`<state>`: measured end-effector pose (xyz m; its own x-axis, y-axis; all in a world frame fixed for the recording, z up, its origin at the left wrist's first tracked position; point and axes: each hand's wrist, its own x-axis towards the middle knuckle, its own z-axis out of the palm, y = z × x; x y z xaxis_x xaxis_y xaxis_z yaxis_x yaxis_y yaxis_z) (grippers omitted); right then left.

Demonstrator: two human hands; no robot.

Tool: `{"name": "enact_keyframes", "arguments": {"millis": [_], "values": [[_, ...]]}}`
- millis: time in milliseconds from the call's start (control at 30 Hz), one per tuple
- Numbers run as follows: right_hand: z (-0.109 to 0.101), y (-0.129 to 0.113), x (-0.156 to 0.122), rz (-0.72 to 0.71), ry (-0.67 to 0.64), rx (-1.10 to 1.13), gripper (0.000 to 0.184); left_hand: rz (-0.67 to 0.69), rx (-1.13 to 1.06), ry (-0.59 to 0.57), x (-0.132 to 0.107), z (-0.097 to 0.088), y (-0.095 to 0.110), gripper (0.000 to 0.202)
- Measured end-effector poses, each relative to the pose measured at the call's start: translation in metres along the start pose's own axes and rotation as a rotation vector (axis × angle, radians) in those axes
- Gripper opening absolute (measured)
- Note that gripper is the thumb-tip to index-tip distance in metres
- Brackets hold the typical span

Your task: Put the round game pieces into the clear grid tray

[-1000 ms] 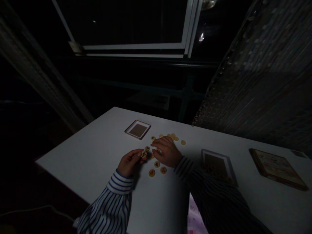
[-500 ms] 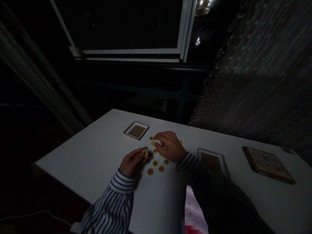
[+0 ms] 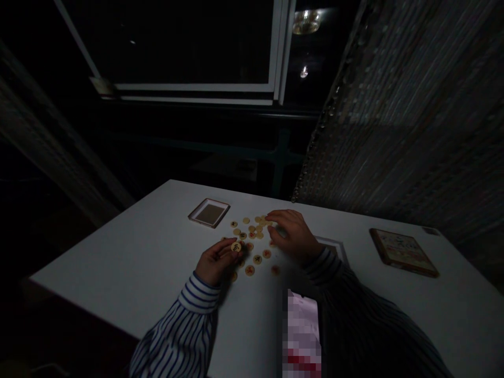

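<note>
My left hand (image 3: 212,262) pinches a round xiangqi piece (image 3: 235,247) with a dark character facing up. Around and beneath it, several more xiangqi pieces lie scattered on the white table, some marked in red like this one (image 3: 249,270), some in black like this one (image 3: 257,259). Others, such as a plain piece (image 3: 246,220), show no clear mark. My right hand (image 3: 293,234) is at the right side of the scatter, thumb and fingers apart, fingertips by a small cluster of pieces. Nothing shows in its grasp, and I cannot tell whether it touches one.
A shallow open box part (image 3: 191,216) sits at the table's back left. Behind my right wrist, a grey-rimmed tray (image 3: 342,251) is partly hidden. A patterned box lid (image 3: 403,252) lies farther right on the table (image 3: 118,252). A phone (image 3: 303,320) lies at the front.
My right hand has drawn away from the left hand and its fingers have spread, uncovering more pieces. My left hand still holds its piece. The view has swung slightly right.
</note>
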<state>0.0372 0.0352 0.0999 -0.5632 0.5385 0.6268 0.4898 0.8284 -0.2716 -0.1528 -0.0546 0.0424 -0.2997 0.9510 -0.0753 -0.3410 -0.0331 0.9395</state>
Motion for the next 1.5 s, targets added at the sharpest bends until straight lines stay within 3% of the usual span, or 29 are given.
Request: {"name": "enact_keyframes", "arguments": {"millis": [467, 867, 1500], "values": [[-0.028, 0.02, -0.033, 0.101, 0.013, -0.067, 0.021, -0.011, -0.008, -0.094, 0.003, 0.039, -0.012, 0.043], [-0.048, 0.049, -0.056, 0.148, -0.088, -0.117, 0.021, -0.03, 0.015, -0.141, 0.005, 0.07, -0.025, 0.041], [-0.056, 0.076, -0.079, 0.257, -0.3, -0.179, 0.026, -0.012, 0.117, -0.191, 0.019, 0.121, -0.034, 0.033]]}}
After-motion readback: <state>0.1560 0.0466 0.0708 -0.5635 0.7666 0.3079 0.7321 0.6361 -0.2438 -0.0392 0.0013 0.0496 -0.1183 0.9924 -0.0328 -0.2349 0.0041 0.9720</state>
